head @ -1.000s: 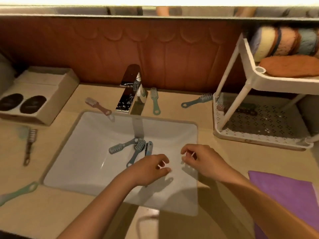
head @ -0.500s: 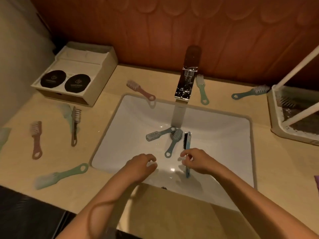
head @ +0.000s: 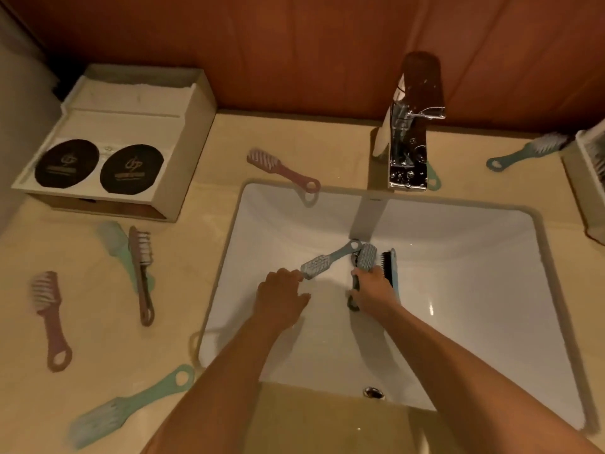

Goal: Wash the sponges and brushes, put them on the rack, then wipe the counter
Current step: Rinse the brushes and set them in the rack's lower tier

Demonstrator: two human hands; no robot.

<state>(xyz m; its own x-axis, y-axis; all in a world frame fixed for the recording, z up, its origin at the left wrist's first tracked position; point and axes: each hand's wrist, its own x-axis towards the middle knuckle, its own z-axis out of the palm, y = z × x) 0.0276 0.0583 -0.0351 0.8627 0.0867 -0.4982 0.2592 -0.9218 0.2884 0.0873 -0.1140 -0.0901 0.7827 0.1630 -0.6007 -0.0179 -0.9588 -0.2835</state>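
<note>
Both hands down in the sink [head: 458, 257], at three brushes below the faucet [head: 409, 142].

Left hand [head: 280, 298] with fingertips at the bristle head of the grey-blue brush [head: 327, 260], lying flat; gripping or merely touching, cannot tell. Right hand [head: 375, 291] curled round the handle of the middle brush [head: 366, 257], its head poking out past the knuckles and meeting the grey-blue brush's ringed end. Black-bristled brush [head: 389, 267] on its edge just right of that hand. Out on the bench [head: 294, 142], well apart from both hands: pink brush [head: 281, 168] at the sink's back rim, teal brush [head: 523, 152] far right, brown brush [head: 140, 273] and green brush [head: 131, 404] left of the basin.
</note>
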